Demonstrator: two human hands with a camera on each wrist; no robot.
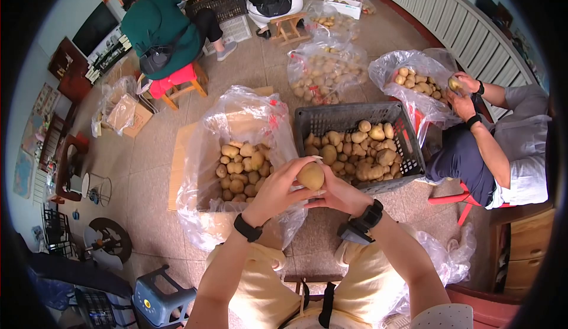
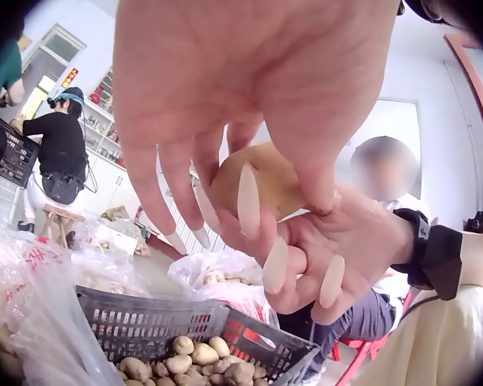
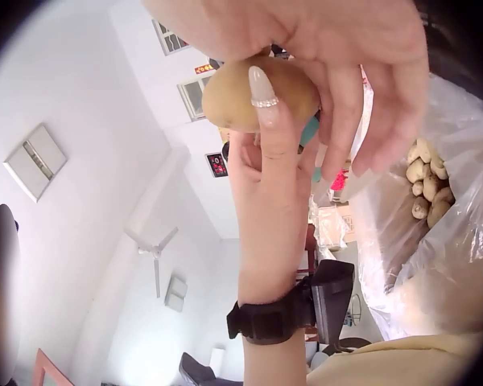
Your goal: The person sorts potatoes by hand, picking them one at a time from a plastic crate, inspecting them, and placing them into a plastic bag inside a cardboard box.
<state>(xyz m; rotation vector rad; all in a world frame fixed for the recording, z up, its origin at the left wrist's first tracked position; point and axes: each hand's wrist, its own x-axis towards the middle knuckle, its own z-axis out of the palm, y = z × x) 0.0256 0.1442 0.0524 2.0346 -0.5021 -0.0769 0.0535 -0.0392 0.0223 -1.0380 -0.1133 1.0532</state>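
One large tan potato (image 1: 310, 176) is held between both hands in the head view, above the gap between a lined box and a black crate. My left hand (image 1: 280, 188) grips it from the left, and my right hand (image 1: 341, 192) curls round its right side. The left wrist view shows the potato (image 2: 262, 181) under the left palm (image 2: 249, 88), with the right hand's fingers (image 2: 306, 257) below. In the right wrist view, a thumb with a pale nail lies across the potato (image 3: 225, 96).
A plastic-lined box (image 1: 204, 169) of potatoes stands left, a black crate (image 1: 361, 111) of potatoes right. Bagged potatoes (image 1: 325, 72) lie beyond. A seated person (image 1: 503, 146) at the right handles a potato; others sit at the back. A blue stool (image 1: 163, 296) stands lower left.
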